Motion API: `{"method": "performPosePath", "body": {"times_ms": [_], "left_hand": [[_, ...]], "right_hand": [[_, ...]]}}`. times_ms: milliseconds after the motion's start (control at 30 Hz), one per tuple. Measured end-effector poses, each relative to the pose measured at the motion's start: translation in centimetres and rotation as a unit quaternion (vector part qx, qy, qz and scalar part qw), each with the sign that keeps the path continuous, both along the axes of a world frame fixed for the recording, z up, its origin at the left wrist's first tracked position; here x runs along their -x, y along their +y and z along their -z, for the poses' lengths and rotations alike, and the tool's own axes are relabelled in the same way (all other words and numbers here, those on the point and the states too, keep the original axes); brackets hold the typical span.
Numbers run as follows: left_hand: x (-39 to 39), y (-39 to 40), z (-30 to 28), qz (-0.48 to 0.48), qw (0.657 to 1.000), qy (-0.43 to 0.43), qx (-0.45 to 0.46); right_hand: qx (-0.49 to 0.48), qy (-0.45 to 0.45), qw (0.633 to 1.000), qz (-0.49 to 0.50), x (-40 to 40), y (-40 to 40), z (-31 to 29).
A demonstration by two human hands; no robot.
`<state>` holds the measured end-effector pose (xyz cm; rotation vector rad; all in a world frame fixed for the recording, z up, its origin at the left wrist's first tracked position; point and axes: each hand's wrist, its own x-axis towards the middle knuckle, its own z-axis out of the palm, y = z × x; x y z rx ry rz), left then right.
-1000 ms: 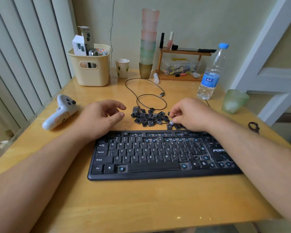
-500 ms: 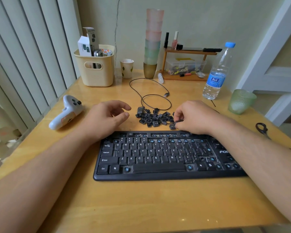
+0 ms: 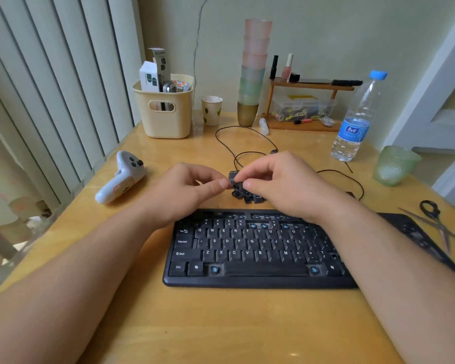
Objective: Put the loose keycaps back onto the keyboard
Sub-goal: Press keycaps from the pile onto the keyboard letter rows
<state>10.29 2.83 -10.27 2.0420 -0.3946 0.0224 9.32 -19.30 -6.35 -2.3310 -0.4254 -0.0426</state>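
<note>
A black keyboard [image 3: 247,248] lies on the wooden table, with several blue switch stems bare in its top rows and beside the space bar. Behind it sits a pile of loose black keycaps [image 3: 250,197], partly hidden by my hands. Both hands hover above the pile and meet on one black keycap [image 3: 233,177]. My right hand [image 3: 281,179] pinches it between thumb and fingers. My left hand [image 3: 189,187] touches its left side with the thumb and a curled forefinger.
A white controller [image 3: 118,177] lies at the left. Scissors [image 3: 439,227] lie at the right edge. Behind stand a cream basket [image 3: 166,111], a paper cup [image 3: 212,110], stacked cups [image 3: 254,72], a wooden shelf [image 3: 310,106], a water bottle [image 3: 355,122] and a green glass [image 3: 394,164]. A black cable [image 3: 244,143] loops behind the pile.
My right hand has lifted a keycap out of the pile. My left hand has moved right to meet it. The camera has shifted, so the keyboard sits further right.
</note>
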Motion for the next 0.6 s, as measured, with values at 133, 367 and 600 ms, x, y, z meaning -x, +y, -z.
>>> {"method": "performPosePath", "body": {"times_ms": [133,367,600], "left_hand": [[0.2,0.2,-0.3,0.031,0.999,-0.006,-0.001],[-0.1,0.4,-0.4,0.048,0.998,0.020,0.037],[0.1,0.3,-0.6,0.056,0.995,0.040,0.078]], "right_hand": [[-0.130,0.015,0.991,0.002,0.6,1.1,1.9],[-0.185,0.006,0.983,0.007,1.1,1.3,3.1],[-0.158,-0.046,0.986,0.010,1.8,1.1,3.3]]}}
